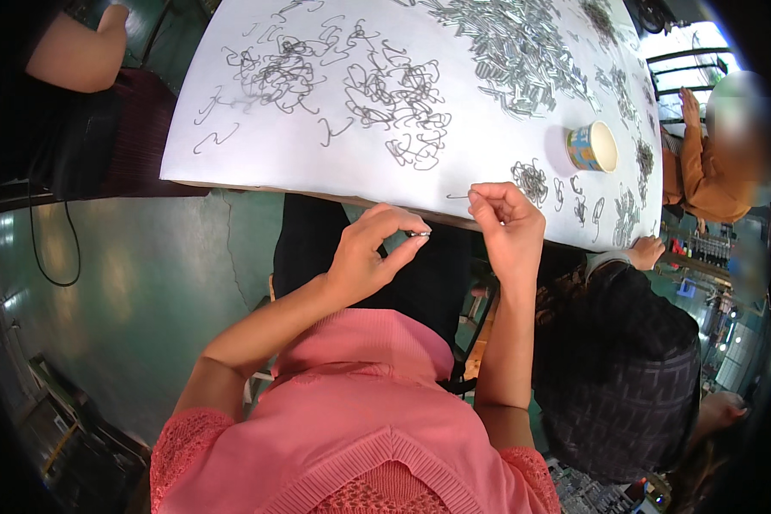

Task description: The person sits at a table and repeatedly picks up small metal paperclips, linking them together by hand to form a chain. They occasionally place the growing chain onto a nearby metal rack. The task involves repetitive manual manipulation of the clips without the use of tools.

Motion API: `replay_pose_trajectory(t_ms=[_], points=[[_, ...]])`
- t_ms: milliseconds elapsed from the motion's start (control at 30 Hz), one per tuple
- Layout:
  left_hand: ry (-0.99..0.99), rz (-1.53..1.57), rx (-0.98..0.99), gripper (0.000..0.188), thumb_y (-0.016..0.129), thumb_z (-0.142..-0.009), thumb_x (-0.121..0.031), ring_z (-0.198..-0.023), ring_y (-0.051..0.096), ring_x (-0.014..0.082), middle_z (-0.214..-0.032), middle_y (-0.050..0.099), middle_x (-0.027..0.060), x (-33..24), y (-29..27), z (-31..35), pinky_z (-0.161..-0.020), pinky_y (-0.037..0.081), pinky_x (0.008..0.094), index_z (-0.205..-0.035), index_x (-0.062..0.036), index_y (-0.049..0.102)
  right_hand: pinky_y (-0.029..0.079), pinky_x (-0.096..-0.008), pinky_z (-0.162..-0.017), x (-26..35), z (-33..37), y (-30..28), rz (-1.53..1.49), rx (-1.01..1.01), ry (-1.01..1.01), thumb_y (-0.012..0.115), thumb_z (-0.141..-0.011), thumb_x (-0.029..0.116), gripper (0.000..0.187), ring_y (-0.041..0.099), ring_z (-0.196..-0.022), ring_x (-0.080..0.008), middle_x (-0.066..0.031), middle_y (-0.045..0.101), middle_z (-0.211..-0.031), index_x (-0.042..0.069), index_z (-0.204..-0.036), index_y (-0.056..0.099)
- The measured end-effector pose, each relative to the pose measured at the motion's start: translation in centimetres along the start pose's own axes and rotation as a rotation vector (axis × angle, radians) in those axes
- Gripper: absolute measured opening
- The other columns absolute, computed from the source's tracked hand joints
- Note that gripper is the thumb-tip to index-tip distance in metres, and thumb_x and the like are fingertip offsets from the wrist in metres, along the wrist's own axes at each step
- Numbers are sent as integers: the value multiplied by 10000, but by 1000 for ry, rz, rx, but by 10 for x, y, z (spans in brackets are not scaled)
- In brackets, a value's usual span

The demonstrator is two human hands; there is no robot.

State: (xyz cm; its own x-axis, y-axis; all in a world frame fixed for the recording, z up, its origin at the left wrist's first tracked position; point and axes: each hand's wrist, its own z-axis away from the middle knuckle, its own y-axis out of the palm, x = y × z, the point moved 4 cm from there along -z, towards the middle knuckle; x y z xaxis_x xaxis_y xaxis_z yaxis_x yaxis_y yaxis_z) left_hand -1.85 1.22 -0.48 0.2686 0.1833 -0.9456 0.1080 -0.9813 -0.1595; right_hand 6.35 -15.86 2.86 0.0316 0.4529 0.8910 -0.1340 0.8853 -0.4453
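Observation:
Just off the near edge of the white table, my left hand pinches a small shiny metal piece between thumb and fingertips. To its right, my right hand is closed on a thin bent wire hook, whose end sticks out to the left over the tabletop. The two hands are apart. Beyond them lie loose piles of bent wire hooks, with another pile of wire hooks farther left. A small cluster of wire pieces sits beside my right hand.
A large heap of short metal pieces covers the table's far middle. A paper cup stands at the right among smaller piles. One person in dark patterned clothing sits close on my right; another in brown is farther off. A bare arm shows far left.

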Motion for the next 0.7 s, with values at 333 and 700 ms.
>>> replay_pose_trajectory(t_ms=[333, 700], points=[[-14, -19, -16, 157, 667, -800, 11, -885, 635, 190, -932, 682, 72, -11, 17, 0, -793, 493, 293, -949, -35, 648, 485, -245, -580, 22, 43, -14, -115, 80, -15, 669, -803, 26, 147, 622, -635, -114, -98, 676, -762, 7, -948, 657], [229, -300, -29, 285, 708, -746, 2, -814, 608, 210, -867, 665, 35, -20, 29, -2, -793, 436, 329, -1015, -72, 648, 496, -253, -568, 31, 55, -13, 50, -52, -58, 673, -802, 21, 144, 651, -660, -131, -105, 676, -774, 13, -939, 628]])
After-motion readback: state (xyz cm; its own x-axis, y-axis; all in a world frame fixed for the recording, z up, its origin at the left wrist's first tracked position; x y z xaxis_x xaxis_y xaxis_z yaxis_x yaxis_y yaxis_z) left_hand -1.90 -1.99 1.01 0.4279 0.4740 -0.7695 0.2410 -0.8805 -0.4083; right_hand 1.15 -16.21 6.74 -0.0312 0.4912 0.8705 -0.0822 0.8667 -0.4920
